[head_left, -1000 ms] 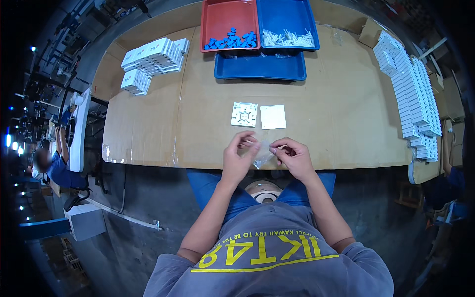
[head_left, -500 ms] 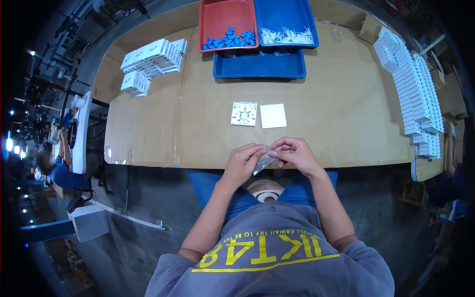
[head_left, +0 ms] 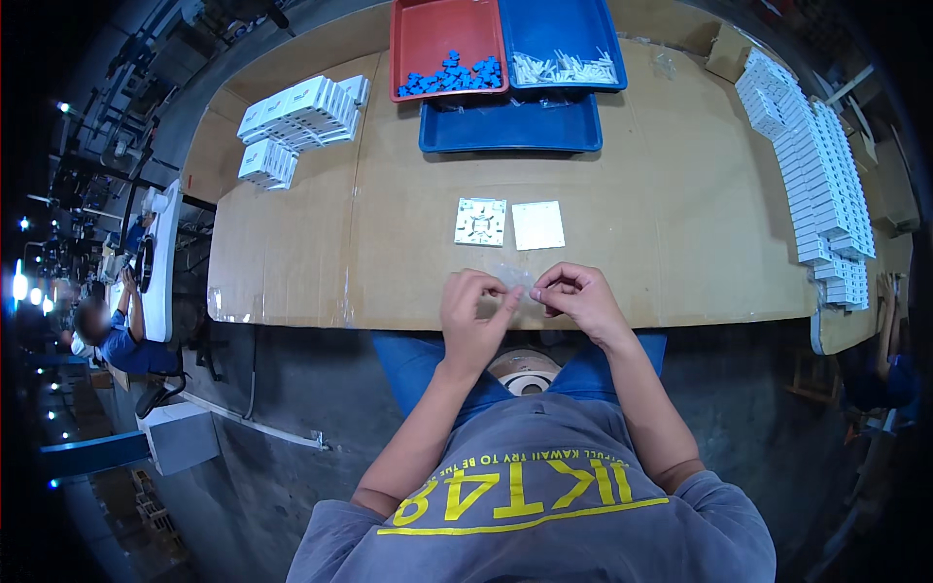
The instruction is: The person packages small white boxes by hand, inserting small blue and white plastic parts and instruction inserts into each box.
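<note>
A small clear plastic bag stands up between my hands at the table's front edge, hard to see against the cardboard. My left hand pinches its near left side, thumb and forefinger tips together with a gap behind them. On the other side my right hand has thumb and fingertips closed on the bag. Whether anything is inside it cannot be made out. Just beyond my hands lie a square white plastic housing with a cross-shaped pattern inside and, beside it, a plain square white plate.
A red tray of blue pieces and a blue tray of white pieces rest over another blue tray. White boxed units stand in stacks at left and right. A co-worker sits far left.
The plastic bag has gone from hanging below my fingers to standing above them. My left hand has turned, its thumb and forefinger more spread behind the tips. My right hand has barely moved.
</note>
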Motion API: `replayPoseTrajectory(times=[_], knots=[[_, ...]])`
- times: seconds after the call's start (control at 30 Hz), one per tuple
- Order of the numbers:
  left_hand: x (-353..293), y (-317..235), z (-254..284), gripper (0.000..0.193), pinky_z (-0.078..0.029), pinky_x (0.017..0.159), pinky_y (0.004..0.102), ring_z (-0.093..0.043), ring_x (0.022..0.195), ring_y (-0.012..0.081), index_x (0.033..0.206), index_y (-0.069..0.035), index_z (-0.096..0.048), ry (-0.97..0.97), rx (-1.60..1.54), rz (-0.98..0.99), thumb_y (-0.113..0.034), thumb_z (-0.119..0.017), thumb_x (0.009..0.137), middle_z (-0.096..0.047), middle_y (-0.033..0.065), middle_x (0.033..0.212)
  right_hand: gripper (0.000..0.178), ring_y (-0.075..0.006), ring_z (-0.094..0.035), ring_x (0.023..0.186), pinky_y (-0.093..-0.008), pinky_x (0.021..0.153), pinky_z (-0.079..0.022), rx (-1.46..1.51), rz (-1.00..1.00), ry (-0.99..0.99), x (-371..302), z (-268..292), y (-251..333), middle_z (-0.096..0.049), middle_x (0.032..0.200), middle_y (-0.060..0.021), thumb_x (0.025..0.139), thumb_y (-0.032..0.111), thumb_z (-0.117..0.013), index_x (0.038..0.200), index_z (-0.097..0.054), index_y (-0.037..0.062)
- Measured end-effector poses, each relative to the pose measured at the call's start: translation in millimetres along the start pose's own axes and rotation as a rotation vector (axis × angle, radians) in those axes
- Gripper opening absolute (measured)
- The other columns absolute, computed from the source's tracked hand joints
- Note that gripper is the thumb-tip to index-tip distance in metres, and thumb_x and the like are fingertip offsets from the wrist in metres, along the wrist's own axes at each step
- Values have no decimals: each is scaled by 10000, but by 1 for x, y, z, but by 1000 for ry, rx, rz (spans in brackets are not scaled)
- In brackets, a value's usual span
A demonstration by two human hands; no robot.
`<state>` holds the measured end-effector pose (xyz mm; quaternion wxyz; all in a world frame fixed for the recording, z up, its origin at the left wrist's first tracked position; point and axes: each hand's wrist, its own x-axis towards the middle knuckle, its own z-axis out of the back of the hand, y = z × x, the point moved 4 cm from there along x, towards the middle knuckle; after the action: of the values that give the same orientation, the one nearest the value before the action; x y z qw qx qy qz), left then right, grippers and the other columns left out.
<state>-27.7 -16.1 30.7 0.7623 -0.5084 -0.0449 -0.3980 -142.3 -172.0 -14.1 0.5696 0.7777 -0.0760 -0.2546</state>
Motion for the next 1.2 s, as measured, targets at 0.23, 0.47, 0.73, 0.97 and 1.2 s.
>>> replayPoseTrajectory(times=[0.23, 0.47, 0.73, 0.97, 1.2], knots=[[-9, 10, -16, 100, -491, 700, 346, -616, 721, 217, 869, -7, -650, 173, -124, 118, -36, -745, 880, -625, 90, 818, 107, -52, -638, 690, -211, 641, -517, -165, 152, -28, 0, -7, -1, -718, 814, -9, 925, 58, -789, 981, -740, -18], [-16, -3, -22, 101, -488, 698, 360, -620, 709, 254, 852, -10, -631, 199, -6, 13, -31, -729, 857, -606, 107, 815, 75, -77, -701, 761, -204, 655, -553, 7, 186, -236, 0, -7, -5, -736, 887, -56, 948, 6, -738, 988, -697, -43], [-41, 36, -32, 411, -483, 685, 304, -584, 700, 152, 823, -18, -602, 98, -573, 586, -326, -522, 1083, -629, 56, 812, 77, -130, -700, 845, -213, 697, -582, -254, 525, -323, -10, -26, 12, -666, 978, -73, 945, -49, -688, 1022, -689, -50], [-31, 39, -38, 429, -498, 615, 229, -610, 712, 58, 999, -74, -679, 172, -796, 966, -453, -511, 1107, -665, 10, 846, 176, -133, -668, 971, -248, 831, -590, -357, 518, -6, -8, -22, 19, -650, 1032, -65, 895, -102, -655, 1047, -707, -31], [-35, 37, -39, 367, -429, 680, 237, -518, 730, 56, 1112, -32, -735, 81, -925, 822, -356, -562, 1107, -659, -14, 859, 160, -103, -651, 742, -234, 672, -554, 17, 113, -28, 0, -14, -7, -664, 903, -32, 979, -24, -628, 1113, -711, -46]])
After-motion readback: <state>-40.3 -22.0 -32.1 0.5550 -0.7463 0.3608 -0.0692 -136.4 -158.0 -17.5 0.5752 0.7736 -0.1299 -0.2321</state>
